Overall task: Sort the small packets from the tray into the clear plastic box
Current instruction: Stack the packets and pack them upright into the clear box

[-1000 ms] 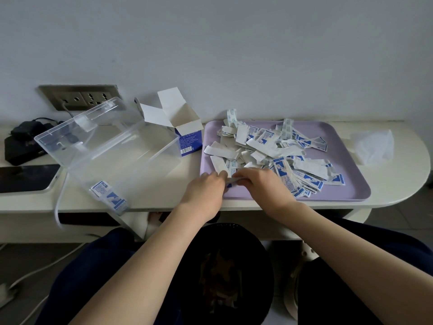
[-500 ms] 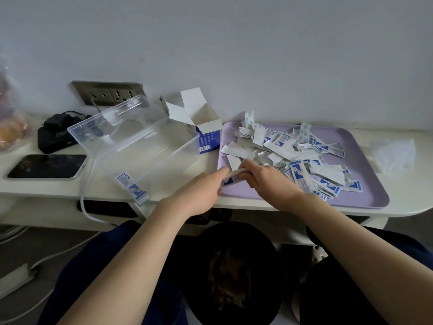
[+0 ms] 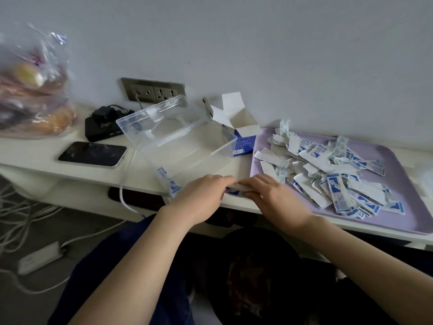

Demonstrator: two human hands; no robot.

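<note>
Packets pinched between both hands

Left hand and right hand meet, fingers curled onto the packets at the desk's front edge, between the clear plastic box and the purple tray. One packet leans in the box's near corner. A loose pile covers the tray. An open carton stands behind and a phone lies left.

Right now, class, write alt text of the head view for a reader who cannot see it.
Left hand and right hand hold small blue-and-white packets at a white table's edge, between a clear plastic box and a lilac tray heaped with more.
</note>
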